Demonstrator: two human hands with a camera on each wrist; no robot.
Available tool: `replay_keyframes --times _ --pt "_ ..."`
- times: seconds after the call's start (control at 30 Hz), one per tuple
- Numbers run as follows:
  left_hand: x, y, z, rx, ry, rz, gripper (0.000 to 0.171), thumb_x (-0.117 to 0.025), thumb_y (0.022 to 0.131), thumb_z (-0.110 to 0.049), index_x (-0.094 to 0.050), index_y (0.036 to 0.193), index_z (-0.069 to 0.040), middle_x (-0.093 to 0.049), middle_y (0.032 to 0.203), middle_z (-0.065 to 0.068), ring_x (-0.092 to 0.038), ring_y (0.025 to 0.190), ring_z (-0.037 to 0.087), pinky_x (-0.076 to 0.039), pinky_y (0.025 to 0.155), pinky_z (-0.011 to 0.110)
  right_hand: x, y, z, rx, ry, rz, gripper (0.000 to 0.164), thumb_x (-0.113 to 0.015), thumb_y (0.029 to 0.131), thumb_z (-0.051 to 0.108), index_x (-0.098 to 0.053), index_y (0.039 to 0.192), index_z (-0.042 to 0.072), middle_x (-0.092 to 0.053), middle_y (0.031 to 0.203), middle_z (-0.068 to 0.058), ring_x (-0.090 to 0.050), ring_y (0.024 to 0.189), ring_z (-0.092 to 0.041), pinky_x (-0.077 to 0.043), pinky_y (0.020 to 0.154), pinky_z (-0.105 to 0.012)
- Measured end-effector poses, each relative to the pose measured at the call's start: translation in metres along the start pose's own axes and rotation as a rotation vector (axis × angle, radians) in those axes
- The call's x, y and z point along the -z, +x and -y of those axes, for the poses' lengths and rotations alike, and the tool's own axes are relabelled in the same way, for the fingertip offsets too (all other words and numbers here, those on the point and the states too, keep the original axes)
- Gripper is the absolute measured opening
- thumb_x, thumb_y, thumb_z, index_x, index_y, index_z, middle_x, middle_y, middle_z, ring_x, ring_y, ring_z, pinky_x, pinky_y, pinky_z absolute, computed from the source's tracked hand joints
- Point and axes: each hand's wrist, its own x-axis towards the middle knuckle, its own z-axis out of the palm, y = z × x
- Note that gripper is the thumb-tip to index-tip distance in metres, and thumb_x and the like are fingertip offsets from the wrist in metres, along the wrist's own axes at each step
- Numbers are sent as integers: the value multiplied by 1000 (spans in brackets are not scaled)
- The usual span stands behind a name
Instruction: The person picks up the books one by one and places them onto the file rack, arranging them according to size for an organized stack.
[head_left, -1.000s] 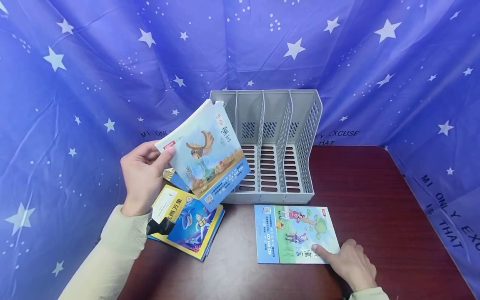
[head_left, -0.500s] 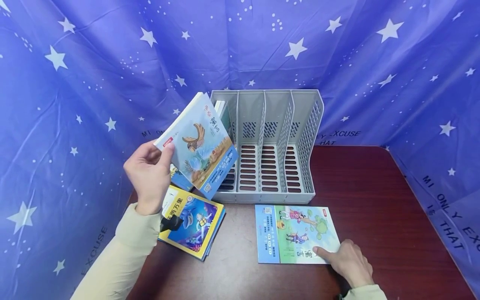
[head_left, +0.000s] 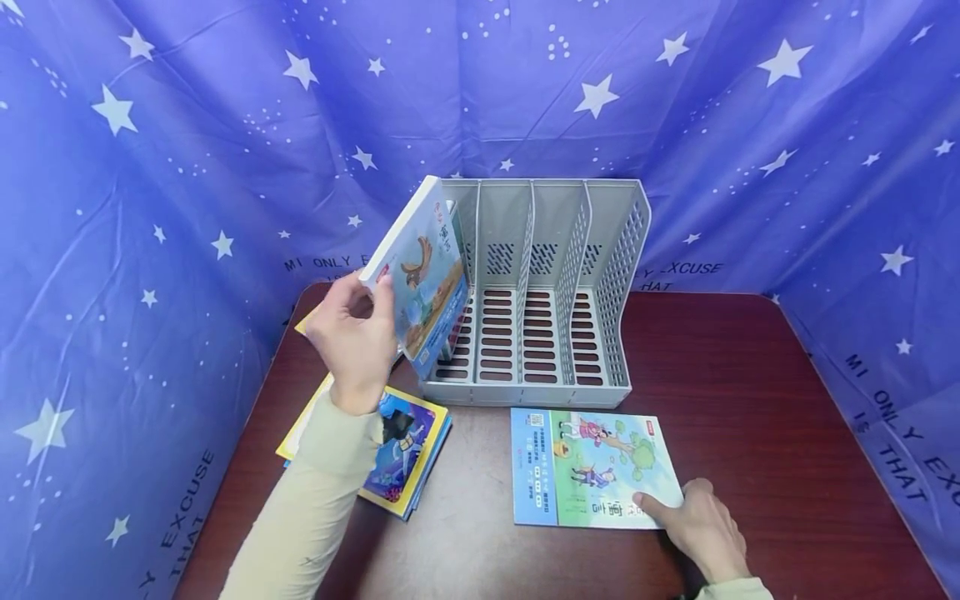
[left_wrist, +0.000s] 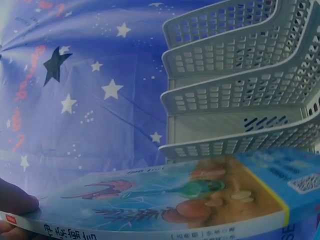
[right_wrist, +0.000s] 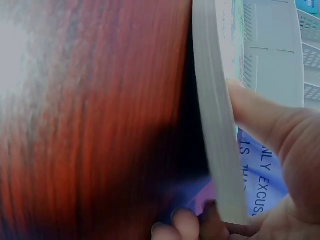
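Note:
My left hand (head_left: pixel 356 337) pinches a light blue picture book (head_left: pixel 431 279) with a bird on its cover, thumb on the front near one corner. The book stands nearly upright, spine facing left, overlapping the leftmost slot of a grey file rack (head_left: pixel 547 396) in the head view. Behind it, part of another book (head_left: pixel 454 221) shows in that slot. In front of the rack, my right hand (head_left: pixel 705 529) grips the corner of a green and blue picture book (head_left: pixel 592 467), its thumb (right_wrist: pixel 257 112) on the cover and fingers curled below the page edges.
Several books lie stacked at the left, topped by a yellow-bordered one (head_left: pixel 408 458) partly behind the left forearm. More yellow edge (head_left: pixel 303 323) peeks out beyond the left hand. Perforated dividers split the rack into several slots. A blue starry curtain (head_left: pixel 712 125) surrounds the dark red table (head_left: pixel 750 375).
My left hand has moved right with the bird book, turning it from facing the camera to nearly upright at the leftmost slot. The right hand has stayed almost still on its book.

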Motion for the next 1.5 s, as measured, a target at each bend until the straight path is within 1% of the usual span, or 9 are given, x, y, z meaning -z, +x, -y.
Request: replay_keyframes --times 0.17,0.37,0.53,0.67,0.77,1.07,1.17,1.33,1.5 --pt "-22 -8 4 -39 22 -6 8 -68 83 -4 -70 83 3 -69 70 10 -67 58 21 -54 56 23 -1 -1 -2 39 -18 -9 90 -61 72 76 -52 102 -9 -57 89 -24 -58 75 -37 -44 56 -48" --pt "-47 -13 10 -40 25 1 8 -69 83 -4 -70 84 3 -70 71 12 -66 58 20 -56 56 29 0 -4 -3 53 -8 -12 77 -60 77 71 -51 95 -4 -58 82 -19 -58 70 -33 -42 52 -44" --pt "-61 -17 20 -47 67 -21 8 -70 81 -5 -71 83 2 -70 71 13 -65 56 22 -55 54 31 0 -6 -3 53 -5 -12 75 -60 78 69 -51 95 -3 -58 80 -18 -57 70 -31 -42 52 -43" --pt "-69 -21 30 -66 115 -26 7 -69 80 -5 -70 80 2 -69 68 13 -62 53 23 -53 51 33 0 -7 -3 52 -4 -17 75 -60 78 69 -51 96 -4 -58 81 -19 -58 70 -32 -42 53 -44" --pt "-76 -24 37 -62 158 -22 7 -69 79 -7 -70 79 0 -68 66 11 -60 52 23 -51 50 35 -1 -7 -2 53 -2 -21 75 -60 79 67 -51 99 -5 -59 82 -18 -58 71 -32 -42 53 -44" --pt "-97 -32 53 -32 260 -5 7 -69 80 -8 -71 81 -2 -71 72 11 -65 58 28 -51 55 39 -4 -6 -3 56 8 -22 72 -61 82 62 -49 102 -7 -57 77 -14 -55 69 -28 -40 52 -41" --pt "-101 -38 58 -8 271 -20 7 -70 80 -7 -72 83 -1 -70 72 11 -65 59 27 -51 55 39 -5 -6 -4 54 8 -19 72 -62 82 61 -49 102 -7 -57 78 -13 -55 69 -27 -41 52 -40" --pt "-105 -47 64 29 247 -65 8 -70 81 -6 -73 85 0 -71 73 13 -66 60 26 -53 56 39 -6 -6 -5 51 15 -11 73 -62 82 61 -49 104 -8 -57 78 -13 -56 70 -28 -42 53 -41" --pt "-108 -52 69 50 273 -86 7 -70 82 -8 -73 84 -1 -71 75 13 -65 59 27 -52 57 40 -3 -7 -4 59 21 1 70 -62 84 56 -48 105 -10 -56 77 -13 -54 69 -27 -41 53 -40"
